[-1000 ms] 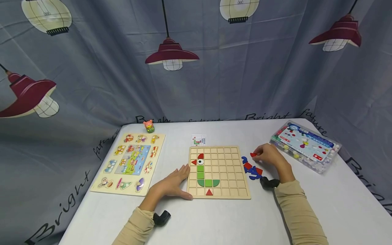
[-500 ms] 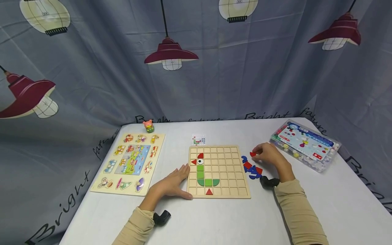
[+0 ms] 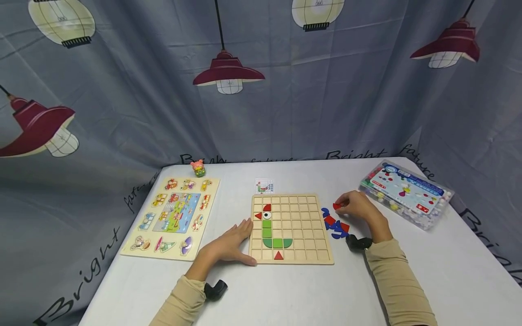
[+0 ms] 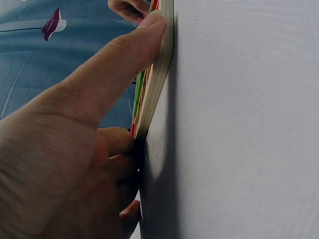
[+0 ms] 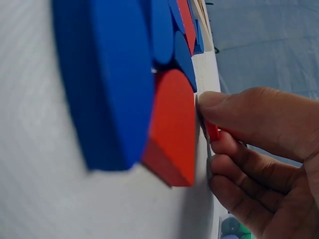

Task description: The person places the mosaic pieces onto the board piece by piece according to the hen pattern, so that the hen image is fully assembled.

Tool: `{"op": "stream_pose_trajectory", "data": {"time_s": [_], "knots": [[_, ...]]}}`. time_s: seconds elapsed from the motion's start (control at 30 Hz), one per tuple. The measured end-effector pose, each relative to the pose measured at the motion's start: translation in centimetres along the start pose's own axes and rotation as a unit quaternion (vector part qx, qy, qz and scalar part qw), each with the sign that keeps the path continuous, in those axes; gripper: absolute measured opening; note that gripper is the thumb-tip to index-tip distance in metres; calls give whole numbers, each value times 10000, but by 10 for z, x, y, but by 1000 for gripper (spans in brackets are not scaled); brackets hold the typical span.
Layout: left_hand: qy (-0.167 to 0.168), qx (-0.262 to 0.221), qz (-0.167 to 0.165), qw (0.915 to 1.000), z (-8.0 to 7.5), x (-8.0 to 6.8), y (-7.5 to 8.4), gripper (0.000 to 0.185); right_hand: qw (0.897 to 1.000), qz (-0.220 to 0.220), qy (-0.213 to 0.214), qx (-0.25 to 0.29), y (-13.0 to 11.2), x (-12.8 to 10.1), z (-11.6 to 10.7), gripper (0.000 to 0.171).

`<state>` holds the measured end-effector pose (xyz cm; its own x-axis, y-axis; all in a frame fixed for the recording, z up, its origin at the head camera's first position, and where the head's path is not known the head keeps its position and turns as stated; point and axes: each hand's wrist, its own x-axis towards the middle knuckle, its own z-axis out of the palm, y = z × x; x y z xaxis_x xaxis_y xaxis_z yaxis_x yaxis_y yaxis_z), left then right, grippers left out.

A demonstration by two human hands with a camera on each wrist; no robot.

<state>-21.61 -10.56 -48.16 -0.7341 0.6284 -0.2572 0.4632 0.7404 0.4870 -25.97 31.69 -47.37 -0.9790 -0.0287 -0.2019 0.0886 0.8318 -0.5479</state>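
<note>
Your right hand (image 3: pixel 358 206) pinches a red piece (image 3: pixel 336 206) on the table, just right of the grid board (image 3: pixel 302 226), its free cells lying leftward, while your left hand (image 3: pixel 228 244) rests flat-fingered, bracing the board's left edge.

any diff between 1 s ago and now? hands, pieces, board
No visible change. The right hand still pinches a red piece beside the loose red and blue pieces on the table. The left hand still rests against the left edge of the wooden grid board, thumb along its near edge. The pieces set in the board lie as before.
</note>
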Motion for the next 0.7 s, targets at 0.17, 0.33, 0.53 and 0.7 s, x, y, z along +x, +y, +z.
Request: {"op": "stream_pose_trajectory", "data": {"time_s": [0.17, 0.33, 0.53, 0.7], "knots": [[-3, 9, 16, 10000, 0, 0, 0, 119, 10000, 83, 20, 33, -3, 1, 0, 38], [5, 68, 25, 10000, 1, 0, 0, 118, 9999, -110, 69, -54, -13, -1, 1, 37], [-10, 40, 28, 10000, 0, -1, 2, 118, 9969, -681, 236, -331, -34, -7, 4, 31], [-22, 33, 9, 10000, 0, 0, 1, 118, 9928, -1095, 332, -347, -58, -14, 12, 31]]}}
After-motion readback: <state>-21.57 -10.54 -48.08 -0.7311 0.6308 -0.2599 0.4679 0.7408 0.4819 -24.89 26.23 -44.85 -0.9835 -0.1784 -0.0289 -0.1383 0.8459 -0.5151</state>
